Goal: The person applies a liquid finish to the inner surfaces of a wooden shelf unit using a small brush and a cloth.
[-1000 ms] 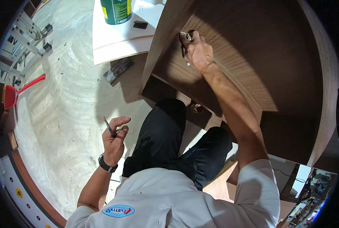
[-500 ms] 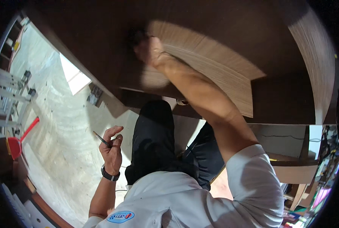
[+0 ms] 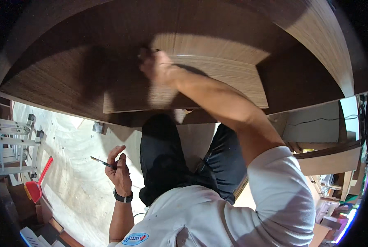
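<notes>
My left hand (image 3: 119,173) is closed on a slim paintbrush (image 3: 100,161) with a dark handle and a pale tip, held out to the left above the floor. My right hand (image 3: 156,69) reaches forward over a wood-grain board (image 3: 229,84) inside a brown wooden cabinet (image 3: 138,26). Its fingers are smeared by motion and partly in shadow near the board's back edge. A small dark spot shows by the fingertips, but I cannot make out whether it is something held.
Over the pale floor (image 3: 75,144) at left stand a metal ladder (image 3: 11,142) and a red dustpan (image 3: 34,191). The cabinet's front edge crosses close ahead of my knees. At right, a curved wooden piece (image 3: 328,160) sits below a cable (image 3: 316,121).
The view has turned, so the cabinet now spans the top more evenly. My right hand has shifted slightly over the board. The left hand still holds the paintbrush, now pointing more to the left.
</notes>
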### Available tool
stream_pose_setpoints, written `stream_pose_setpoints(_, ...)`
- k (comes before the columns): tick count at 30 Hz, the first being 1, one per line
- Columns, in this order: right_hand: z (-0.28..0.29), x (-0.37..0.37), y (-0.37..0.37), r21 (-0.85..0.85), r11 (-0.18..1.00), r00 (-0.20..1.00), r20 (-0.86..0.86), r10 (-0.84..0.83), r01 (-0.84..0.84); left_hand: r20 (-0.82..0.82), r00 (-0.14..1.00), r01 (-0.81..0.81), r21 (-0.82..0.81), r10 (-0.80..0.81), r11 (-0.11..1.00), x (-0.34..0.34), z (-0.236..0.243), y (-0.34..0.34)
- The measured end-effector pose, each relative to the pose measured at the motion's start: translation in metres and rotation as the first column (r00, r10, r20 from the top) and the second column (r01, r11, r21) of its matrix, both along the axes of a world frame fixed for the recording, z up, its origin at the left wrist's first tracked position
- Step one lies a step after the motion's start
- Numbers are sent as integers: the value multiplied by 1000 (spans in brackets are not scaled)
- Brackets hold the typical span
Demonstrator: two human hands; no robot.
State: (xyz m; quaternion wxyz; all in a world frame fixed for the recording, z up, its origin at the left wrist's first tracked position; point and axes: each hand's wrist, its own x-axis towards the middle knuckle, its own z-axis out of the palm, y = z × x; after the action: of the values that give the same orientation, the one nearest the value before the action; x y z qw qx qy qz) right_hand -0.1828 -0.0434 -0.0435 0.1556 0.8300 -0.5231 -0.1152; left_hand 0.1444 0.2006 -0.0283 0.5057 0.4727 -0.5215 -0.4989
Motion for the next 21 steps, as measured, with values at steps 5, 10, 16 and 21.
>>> stream_pose_setpoints(5,60,-96,112,-134,974,980,99,-171,183,15,1000,-6,25,6,1000,-6,4,18)
stream_pose_setpoints(10,42,-247,197,-230,905,933,112,-342,359,33,999,29,-8,-29,1000,-22,10,27)
stream_pose_setpoints(16,63,-272,244,-80,509,508,291,-811,857,69,996,60,-52,-56,997,-37,19,34)
stream_pose_setpoints(21,27,-255,268,311,419,-204,938,-280,853,55,995,89,-67,-86,994,-59,24,44)
